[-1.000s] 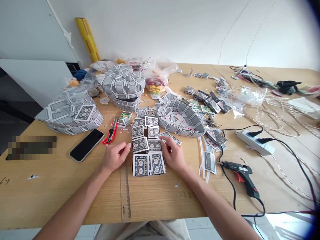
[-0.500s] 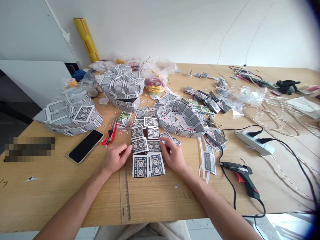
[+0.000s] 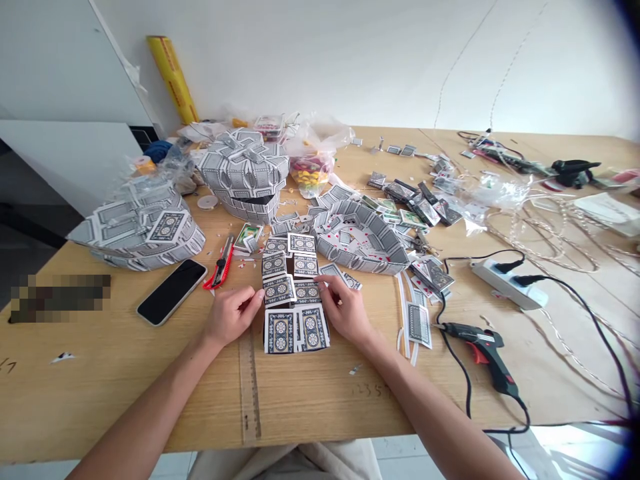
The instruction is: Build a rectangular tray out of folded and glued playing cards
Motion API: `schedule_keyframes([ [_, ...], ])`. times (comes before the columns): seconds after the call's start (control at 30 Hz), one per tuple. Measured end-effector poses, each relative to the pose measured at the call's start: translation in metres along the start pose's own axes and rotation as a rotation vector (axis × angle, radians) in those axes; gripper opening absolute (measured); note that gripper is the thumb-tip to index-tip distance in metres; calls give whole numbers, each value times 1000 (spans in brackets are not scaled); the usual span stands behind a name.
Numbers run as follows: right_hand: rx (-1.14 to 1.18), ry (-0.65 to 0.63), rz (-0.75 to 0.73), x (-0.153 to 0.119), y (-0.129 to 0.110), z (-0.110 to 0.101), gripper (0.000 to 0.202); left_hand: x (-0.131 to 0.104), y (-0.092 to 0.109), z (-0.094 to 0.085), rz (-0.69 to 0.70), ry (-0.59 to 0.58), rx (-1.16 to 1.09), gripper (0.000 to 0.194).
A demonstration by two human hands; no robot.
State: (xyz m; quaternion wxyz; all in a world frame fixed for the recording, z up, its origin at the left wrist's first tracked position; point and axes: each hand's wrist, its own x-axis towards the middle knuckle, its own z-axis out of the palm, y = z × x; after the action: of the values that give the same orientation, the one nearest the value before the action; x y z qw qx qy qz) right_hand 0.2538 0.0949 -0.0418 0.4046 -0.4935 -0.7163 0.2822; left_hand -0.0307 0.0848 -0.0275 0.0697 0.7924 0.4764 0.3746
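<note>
A two-column piece of joined playing cards, backs up, lies in front of me, with dark gaps between some cards. At its left edge is my left hand, fingers curled, thumb and fingertip against the card edge. My right hand is at the right edge, fingers bent, the index fingertip touching a card of the second row from the front. Beyond it stands an open card-covered tray with loose card pieces inside. A red utility knife and a clear ruler lie by my left hand.
A phone lies at left, near a card-covered box. Another lidded box stands behind. A glue gun with its cable and a power strip lie right. Card packs and plastic bags are at the back.
</note>
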Motion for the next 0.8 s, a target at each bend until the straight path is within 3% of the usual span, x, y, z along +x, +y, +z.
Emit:
schedule_keyframes([
  [0.8,12,-12,9,0,4,2,30,-2,-2,2,-20,0,-11,46],
])
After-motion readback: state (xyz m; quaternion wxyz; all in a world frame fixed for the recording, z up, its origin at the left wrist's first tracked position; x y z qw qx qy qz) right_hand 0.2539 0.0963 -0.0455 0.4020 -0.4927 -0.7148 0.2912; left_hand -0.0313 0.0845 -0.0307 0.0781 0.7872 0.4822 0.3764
